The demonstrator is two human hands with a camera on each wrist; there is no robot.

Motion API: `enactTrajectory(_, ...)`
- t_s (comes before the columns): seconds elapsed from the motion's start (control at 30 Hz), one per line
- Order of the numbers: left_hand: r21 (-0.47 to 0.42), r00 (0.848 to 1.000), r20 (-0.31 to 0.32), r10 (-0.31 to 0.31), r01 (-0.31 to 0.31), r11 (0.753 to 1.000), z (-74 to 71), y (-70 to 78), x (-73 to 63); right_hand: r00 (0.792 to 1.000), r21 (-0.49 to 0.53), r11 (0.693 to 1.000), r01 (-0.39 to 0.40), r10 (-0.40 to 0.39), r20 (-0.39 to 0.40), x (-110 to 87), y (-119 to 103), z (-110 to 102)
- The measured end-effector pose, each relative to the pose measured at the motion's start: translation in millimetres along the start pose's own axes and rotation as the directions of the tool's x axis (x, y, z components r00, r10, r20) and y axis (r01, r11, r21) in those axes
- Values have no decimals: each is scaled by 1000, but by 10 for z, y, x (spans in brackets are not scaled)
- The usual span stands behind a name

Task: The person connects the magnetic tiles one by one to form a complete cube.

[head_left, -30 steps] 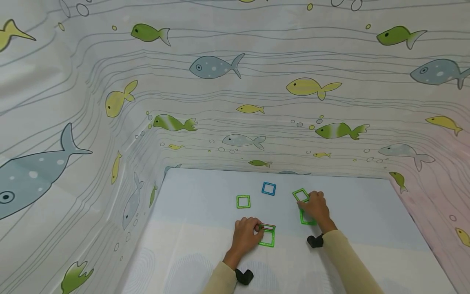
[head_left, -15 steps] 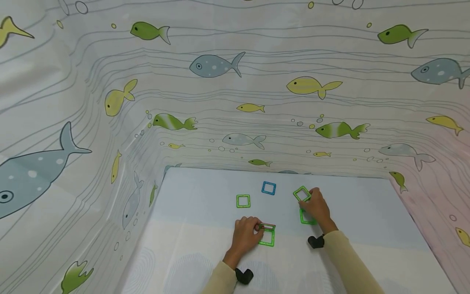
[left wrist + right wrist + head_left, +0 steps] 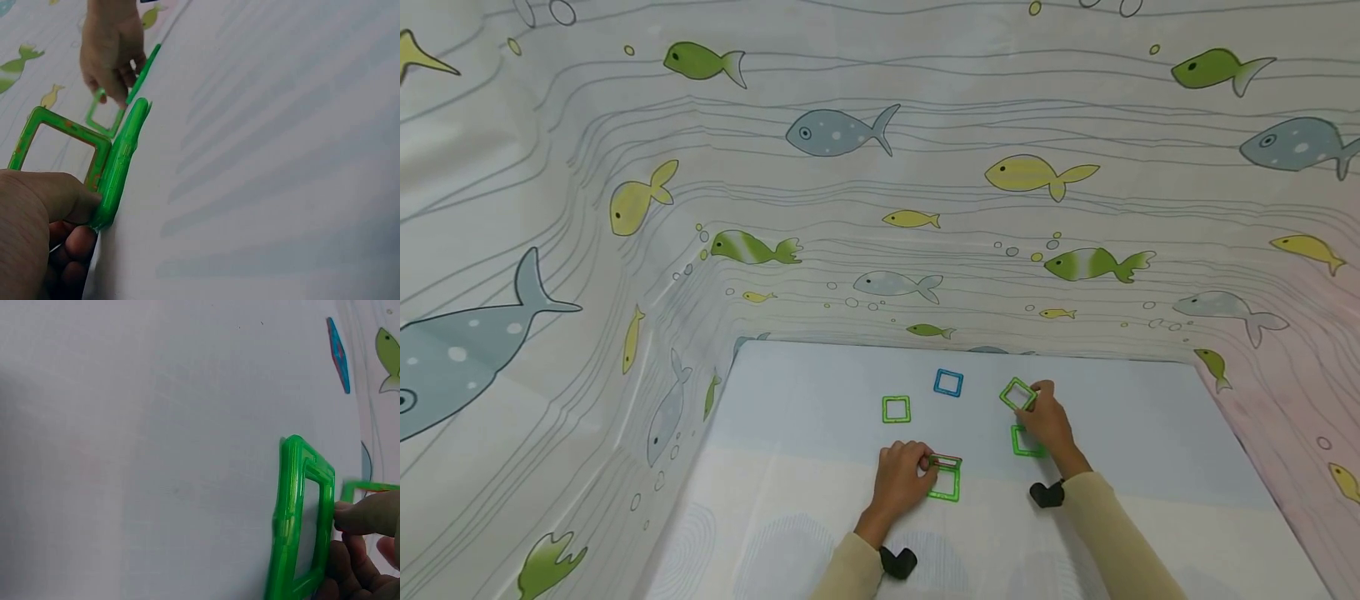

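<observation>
In the head view my left hand (image 3: 901,482) pinches an upright square magnetic tile (image 3: 946,457) with a reddish edge. The tile stands along the far side of a flat green square tile (image 3: 945,497). The left wrist view shows thumb and fingers on this upright green tile (image 3: 70,130), where it meets the flat one (image 3: 122,165). To the right, my right hand (image 3: 1051,425) pinches another green tile (image 3: 1009,387), tilted and raised. Below that hand lies a flat green tile (image 3: 1016,442), partly covered by it; this tile (image 3: 289,512) looms close in the right wrist view.
A loose green square tile (image 3: 896,420) lies left of centre on the white table (image 3: 805,400). Farther back is a blue square tile (image 3: 948,372). A fish-patterned cloth (image 3: 955,250) rises behind the table and at its sides. Black wrist cameras (image 3: 898,564) sit at both cuffs.
My right hand has moved slightly up and away with its green tile, widening the gap to the flat tile below. The left hand and its tiles have barely moved.
</observation>
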State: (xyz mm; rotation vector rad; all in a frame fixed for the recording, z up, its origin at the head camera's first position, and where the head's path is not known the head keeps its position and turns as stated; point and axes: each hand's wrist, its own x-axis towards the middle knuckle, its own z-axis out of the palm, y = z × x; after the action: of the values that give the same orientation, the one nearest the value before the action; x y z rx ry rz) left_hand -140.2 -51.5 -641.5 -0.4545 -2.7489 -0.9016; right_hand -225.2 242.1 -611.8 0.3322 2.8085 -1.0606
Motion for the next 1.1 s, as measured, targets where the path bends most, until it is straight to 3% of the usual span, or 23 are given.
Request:
enactTrajectory(0.27,3,1000,10,-7,7,1000,-31,16,-8,999,45,998,54,-54,-5,-68,10,-46)
enactTrajectory(0.67,-2,1000,-15,7,-7,1000,-3,15,-14,991,103,993,62,-49,-125,-127,94,-13)
enactTrajectory(0.93,10,999,-31,27,-26,1000,8,6,-19,968,187,976,108,-60,-245,-395,20,1)
enactTrajectory(1.1,15,999,-24,23,-22,1000,15,-2,-11,966,249,964,95,-29,-257,-595,-18,46)
